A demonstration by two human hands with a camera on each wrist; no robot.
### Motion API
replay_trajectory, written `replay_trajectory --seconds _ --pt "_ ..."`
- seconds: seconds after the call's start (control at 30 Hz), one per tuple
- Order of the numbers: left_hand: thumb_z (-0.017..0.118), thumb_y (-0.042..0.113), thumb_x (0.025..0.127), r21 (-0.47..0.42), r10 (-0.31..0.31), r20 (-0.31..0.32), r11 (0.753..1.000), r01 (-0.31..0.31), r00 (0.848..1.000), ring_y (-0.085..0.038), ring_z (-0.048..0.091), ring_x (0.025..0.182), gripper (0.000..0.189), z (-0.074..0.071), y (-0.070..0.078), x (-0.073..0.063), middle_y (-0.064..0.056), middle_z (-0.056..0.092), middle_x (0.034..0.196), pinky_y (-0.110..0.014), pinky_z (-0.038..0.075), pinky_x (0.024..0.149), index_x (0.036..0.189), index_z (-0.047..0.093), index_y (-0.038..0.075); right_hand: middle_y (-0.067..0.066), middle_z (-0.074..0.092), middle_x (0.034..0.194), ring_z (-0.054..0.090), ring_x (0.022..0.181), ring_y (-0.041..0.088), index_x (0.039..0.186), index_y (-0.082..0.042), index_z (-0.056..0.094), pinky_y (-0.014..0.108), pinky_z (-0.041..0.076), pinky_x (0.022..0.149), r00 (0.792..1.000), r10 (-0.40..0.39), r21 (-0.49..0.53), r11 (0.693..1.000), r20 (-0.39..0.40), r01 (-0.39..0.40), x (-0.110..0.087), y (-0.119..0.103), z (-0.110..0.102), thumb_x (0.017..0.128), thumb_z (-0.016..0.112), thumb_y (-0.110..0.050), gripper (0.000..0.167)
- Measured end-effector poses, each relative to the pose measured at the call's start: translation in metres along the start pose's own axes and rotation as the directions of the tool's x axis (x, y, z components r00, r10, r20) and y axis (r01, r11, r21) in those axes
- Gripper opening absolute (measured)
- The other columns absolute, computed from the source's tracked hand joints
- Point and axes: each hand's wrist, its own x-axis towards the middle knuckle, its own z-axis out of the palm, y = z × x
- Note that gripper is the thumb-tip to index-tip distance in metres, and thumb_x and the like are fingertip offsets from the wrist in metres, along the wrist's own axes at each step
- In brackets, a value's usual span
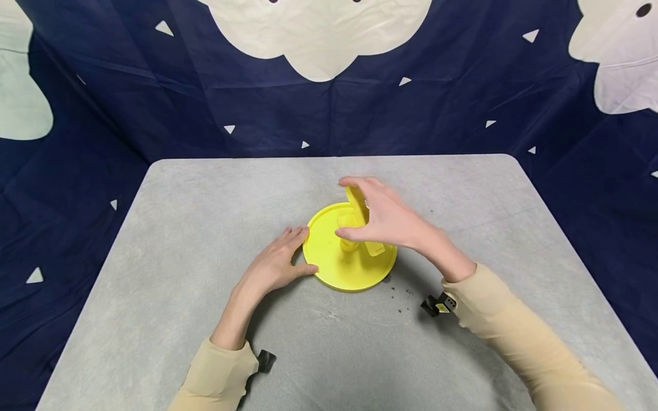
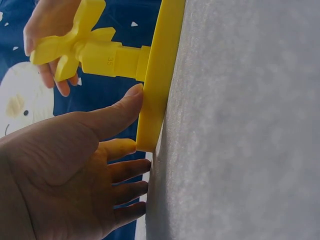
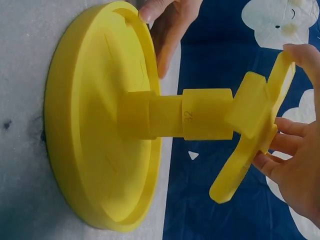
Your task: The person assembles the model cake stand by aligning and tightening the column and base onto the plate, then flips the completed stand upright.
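So we've got a round yellow base (image 1: 329, 268) lying flat on the grey worktop (image 1: 205, 205), pretty much in the middle, a bit nearer the far edge. It's got a raised rim all round, and a stepped yellow post (image 3: 207, 114) stands up from its centre. From the right wrist we can read "32" on the post; from the left wrist it's a "35". Up on top sits a yellow crosspiece (image 3: 250, 107) with chunky arms sticking out different ways.

Our left hand (image 1: 275, 262) is spread out at the base's left side, thumb and index finger touching the edge, the other fingers fanned out low by the worktop. Our right hand (image 1: 388, 217) is curled round the crosspiece, thumb at the tip of one arm and fingers in behind. We can't tell how firm that grip is.

Both arms are in beige sleeves (image 1: 514, 331), with a little black gadget (image 1: 439, 304) poking out at the right cuff. A few dark specks (image 1: 400, 311) dot the worktop just beside the base. Behind it all hangs a navy cloth (image 1: 154, 85) with white clouds (image 1: 319, 34) and small white triangles (image 1: 405, 81).
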Motion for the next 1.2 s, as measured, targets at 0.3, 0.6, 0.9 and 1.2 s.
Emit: replay_trajectory --seconds 0.3,0.6,0.9,1.2 --pt "0.073 0.047 0.093 0.004 0.001 0.001 1.000 -0.001 1.000 -0.038 0.019 0.160 0.091 0.000 0.000 0.000 -0.012 0.029 0.171 -0.059 0.024 0.130 0.163 0.029 0.009 -0.002 0.047 0.160 0.042 0.146 0.020 0.153 -0.018 0.047 0.049 0.045 0.117 0.998 -0.032 -0.104 0.994 0.057 0.037 0.011 -0.007 0.009 0.079 0.075 -0.066 0.093" --pt "0.073 0.048 0.093 0.011 0.010 0.002 1.000 -0.010 1.000 -0.039 0.019 0.160 0.092 0.000 0.001 0.001 -0.012 0.029 0.171 -0.060 0.025 0.129 0.163 0.029 0.009 0.008 0.052 0.156 0.044 0.146 0.027 0.150 -0.009 0.053 0.047 0.042 0.121 0.995 -0.053 -0.207 0.976 0.087 0.070 0.019 -0.007 0.015 0.083 0.069 -0.074 0.095" --pt "0.072 0.048 0.093 0.015 0.008 0.006 1.000 -0.008 1.000 -0.039 0.019 0.160 0.091 0.000 0.001 0.002 -0.012 0.029 0.171 -0.059 0.024 0.129 0.163 0.029 0.009 0.012 0.055 0.152 0.048 0.141 0.030 0.149 -0.008 0.055 0.048 0.041 0.121 0.995 -0.046 -0.206 0.977 0.091 0.064 0.016 0.001 0.001 0.107 0.049 -0.047 0.058" --pt "0.072 0.048 0.093 0.011 -0.005 0.006 1.000 0.005 1.000 -0.038 0.019 0.160 0.091 -0.001 0.000 0.001 -0.011 0.029 0.171 -0.059 0.024 0.129 0.163 0.028 0.009 0.009 0.059 0.148 0.053 0.139 0.027 0.145 -0.012 0.061 0.049 0.046 0.118 0.997 0.008 -0.156 0.988 0.075 0.004 0.009 0.011 -0.012 0.110 0.047 -0.028 0.040"
